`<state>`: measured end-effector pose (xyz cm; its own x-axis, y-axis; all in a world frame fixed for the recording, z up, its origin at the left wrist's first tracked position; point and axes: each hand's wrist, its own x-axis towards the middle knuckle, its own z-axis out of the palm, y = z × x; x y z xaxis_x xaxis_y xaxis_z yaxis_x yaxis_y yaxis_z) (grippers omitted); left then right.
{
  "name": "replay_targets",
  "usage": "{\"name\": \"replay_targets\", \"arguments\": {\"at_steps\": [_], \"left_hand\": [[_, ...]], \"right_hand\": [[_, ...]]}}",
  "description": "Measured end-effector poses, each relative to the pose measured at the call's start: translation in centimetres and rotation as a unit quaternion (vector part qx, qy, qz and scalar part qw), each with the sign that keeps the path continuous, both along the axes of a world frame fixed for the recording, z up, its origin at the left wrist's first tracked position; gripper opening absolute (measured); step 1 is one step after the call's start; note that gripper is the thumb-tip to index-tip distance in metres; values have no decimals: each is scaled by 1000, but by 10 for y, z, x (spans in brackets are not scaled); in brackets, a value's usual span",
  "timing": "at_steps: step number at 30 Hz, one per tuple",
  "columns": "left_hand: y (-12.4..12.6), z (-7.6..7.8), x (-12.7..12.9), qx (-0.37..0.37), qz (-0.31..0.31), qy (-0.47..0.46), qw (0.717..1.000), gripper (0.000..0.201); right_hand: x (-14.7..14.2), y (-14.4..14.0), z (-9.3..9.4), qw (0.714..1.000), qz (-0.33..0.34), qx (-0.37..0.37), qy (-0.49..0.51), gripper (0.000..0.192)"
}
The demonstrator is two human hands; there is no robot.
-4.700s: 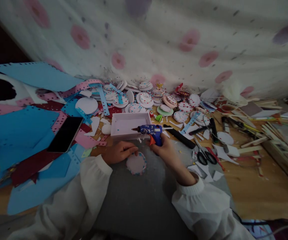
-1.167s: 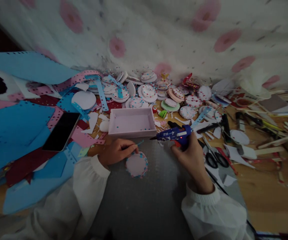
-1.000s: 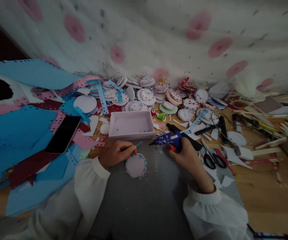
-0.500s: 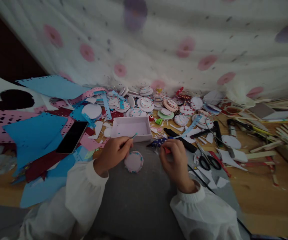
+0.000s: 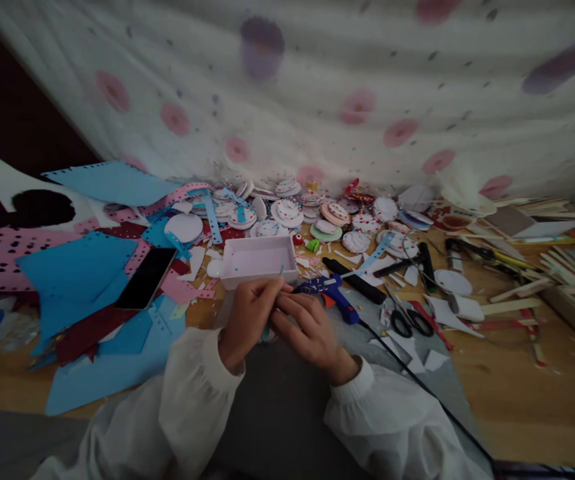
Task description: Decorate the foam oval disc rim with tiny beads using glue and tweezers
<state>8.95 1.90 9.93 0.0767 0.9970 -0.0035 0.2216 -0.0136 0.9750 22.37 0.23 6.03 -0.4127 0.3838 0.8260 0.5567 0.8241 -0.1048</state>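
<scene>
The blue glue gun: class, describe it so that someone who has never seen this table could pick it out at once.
Start at the shallow white tray in the middle of the wooden table. Just right of its front corner, beyond the right hand, lies the glue gun on its side. It alone is bright blue with an orange trigger and a black cord trailing off.

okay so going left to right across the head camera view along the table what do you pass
Blue foam sheet → black phone → white tray → blue glue gun → scissors → wooden sticks.
</scene>
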Motion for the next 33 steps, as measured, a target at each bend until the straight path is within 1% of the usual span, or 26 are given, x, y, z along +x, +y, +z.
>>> {"name": "replay_targets", "arguments": {"at_steps": [3, 5, 7, 9, 10, 12, 14, 15, 17, 20, 23, 26, 30, 33], "left_hand": [[0, 1, 4, -10, -10, -4, 1000, 31], [1, 1, 3, -11, -23, 5, 1000, 32], [2, 2, -3, -17, -38, 31, 999, 37], [6, 2, -15, -28, -39, 56, 997, 42], [8, 1, -22, -28, -28, 58, 998, 41], [11, -3, -38, 7, -6, 60, 998, 37], [14, -10, -50, 61, 10, 79, 995, 27], [14, -14, -54, 87, 8, 97, 991, 22], [13, -21, -56, 136, -5, 131, 982, 13], [9, -28, -48, 184, -32, 174, 967, 15], [7, -30, -37, 178, -42, 173, 968, 20], [7, -30, -33, 139, -56, 129, 980, 22], [9, -31, -33, 102, -62, 79, 990, 15], [11, -32, -33, 96, -69, 60, 991, 9]], "right_hand": [[-1, 2, -1, 1000, 11, -3, 8, 23], [-1, 2, -5, 999, 0, 1, 43, 23], [-1, 3, -11, 994, -35, 2, 104, 24], [-2, 5, -18, 982, -83, 1, 168, 25], [-2, 7, -21, 973, -104, -7, 204, 24], [-2, 11, -24, 946, -131, -42, 295, 19], [-1, 14, -23, 904, -139, -111, 390, 16], [-1, 14, -22, 883, -137, -148, 424, 16], [1, 14, -19, 850, -137, -212, 462, 19], [2, 14, -18, 815, -137, -278, 490, 22], [4, 13, -20, 787, -110, -320, 516, 24], [5, 14, -20, 761, -75, -351, 541, 26], [4, 13, -18, 729, -45, -380, 568, 27], [3, 12, -17, 718, -34, -388, 578, 27]]}}
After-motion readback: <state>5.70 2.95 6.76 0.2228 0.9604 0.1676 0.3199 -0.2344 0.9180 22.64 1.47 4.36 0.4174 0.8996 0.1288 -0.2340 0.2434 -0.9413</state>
